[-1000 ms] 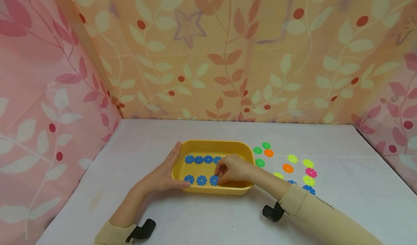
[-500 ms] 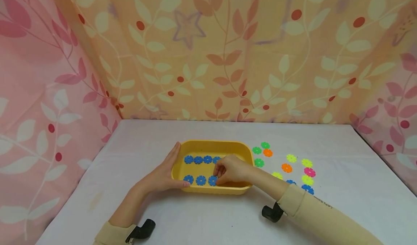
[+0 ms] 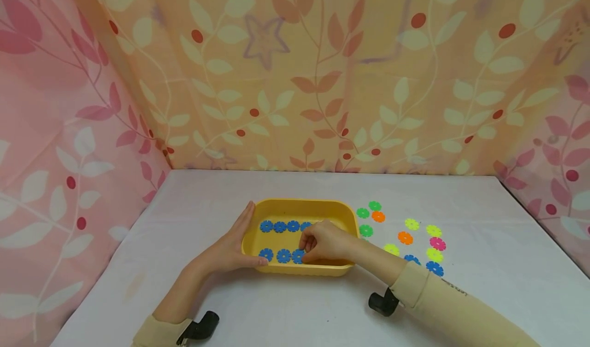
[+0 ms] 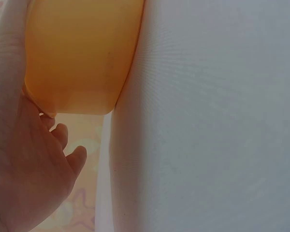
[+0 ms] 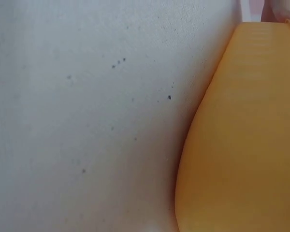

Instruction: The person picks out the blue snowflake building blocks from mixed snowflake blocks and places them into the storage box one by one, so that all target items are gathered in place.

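A yellow plastic tray (image 3: 304,270) stands on the white table. My left hand (image 3: 225,253) grips its left end, thumb over the front rim and fingers along the outer side. In the left wrist view, that hand (image 4: 31,169) lies against the tray's wall (image 4: 82,58). Inside the tray, my right hand (image 3: 326,242) pinches a blue flower-shaped plastic disc (image 3: 297,256) at the end of the front row. Left of it lie two more blue discs (image 3: 283,256). Several blue discs (image 3: 279,227) form a back row, partly hidden by the right hand.
Right of the tray lie loose flower discs: green (image 3: 366,230), orange (image 3: 405,238), yellow (image 3: 434,230), pink (image 3: 437,243) and blue (image 3: 435,268). The right forearm passes over the tray's right front corner. A patterned curtain (image 3: 318,106) closes the table's back.
My right hand has slid slightly left with the pinched blue disc, bringing it closer to its neighbour in the front row. My left hand stays on the tray.
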{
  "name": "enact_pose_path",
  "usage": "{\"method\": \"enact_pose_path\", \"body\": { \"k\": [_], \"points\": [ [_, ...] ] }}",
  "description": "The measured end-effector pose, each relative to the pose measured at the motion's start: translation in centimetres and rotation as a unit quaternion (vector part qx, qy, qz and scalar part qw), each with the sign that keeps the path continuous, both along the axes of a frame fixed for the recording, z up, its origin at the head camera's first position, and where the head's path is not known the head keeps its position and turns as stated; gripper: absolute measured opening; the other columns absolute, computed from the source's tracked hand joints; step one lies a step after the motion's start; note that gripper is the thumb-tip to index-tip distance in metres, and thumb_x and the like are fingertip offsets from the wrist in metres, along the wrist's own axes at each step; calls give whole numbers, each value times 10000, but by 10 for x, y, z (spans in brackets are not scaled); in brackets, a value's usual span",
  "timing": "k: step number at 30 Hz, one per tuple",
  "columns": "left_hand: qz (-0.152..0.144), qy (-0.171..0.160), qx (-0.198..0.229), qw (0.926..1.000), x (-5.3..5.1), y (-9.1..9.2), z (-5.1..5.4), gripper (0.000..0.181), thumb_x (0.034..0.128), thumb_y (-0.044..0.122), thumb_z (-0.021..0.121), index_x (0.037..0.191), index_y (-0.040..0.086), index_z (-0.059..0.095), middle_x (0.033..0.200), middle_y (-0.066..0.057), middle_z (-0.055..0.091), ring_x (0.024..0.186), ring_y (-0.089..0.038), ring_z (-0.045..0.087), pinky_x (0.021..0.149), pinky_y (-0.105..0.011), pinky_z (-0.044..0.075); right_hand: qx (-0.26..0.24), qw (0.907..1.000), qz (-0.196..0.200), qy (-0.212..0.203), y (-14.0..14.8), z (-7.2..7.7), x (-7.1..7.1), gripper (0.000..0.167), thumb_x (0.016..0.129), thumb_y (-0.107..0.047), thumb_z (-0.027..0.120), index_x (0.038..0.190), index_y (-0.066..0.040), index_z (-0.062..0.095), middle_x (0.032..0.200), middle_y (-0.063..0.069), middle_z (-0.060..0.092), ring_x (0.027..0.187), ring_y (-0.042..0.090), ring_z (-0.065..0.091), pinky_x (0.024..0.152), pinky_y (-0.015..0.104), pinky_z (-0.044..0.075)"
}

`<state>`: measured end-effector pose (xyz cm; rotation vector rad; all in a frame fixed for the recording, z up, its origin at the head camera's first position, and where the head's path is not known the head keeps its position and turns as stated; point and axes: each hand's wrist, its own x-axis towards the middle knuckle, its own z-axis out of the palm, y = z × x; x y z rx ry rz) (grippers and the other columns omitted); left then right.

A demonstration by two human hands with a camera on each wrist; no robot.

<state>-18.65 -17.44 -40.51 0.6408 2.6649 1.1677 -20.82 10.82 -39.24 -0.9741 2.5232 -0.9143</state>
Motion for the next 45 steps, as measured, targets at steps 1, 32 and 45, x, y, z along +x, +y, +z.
{"method": "enact_pose_path", "body": {
  "k": [1,32,45],
  "points": [
    [1,5,-2,10000,0,0,0,1266,706,462,832,1576,163,-38,1635,1,-67,1490,-263,11,1129,-560,198,-3,10000,-5,2,0,0,0,159,768,-157,832,853,-106,707,713,-96,616,672,48,573,655,205,507],
    [-74,45,-38,10000,-1,-1,0,1278,709,481,830,1573,172,-60,1634,-6,-75,1489,-264,4,1136,-561,175,-1727,9437,-2265,-1681,158,30,32,486,923,-278,685,1256,55,564,1190,227,633,1051,356,634,884,409,534],
    [-133,75,-59,9999,-2,-1,0,1297,694,552,811,1572,167,-63,1634,-14,-76,1489,-276,1,1132,-563,183,-787,9584,-2382,-1360,225,9,50,386,916,-272,688,1201,-16,642,1074,110,679,881,158,627,747,246,528]
  ]
}}
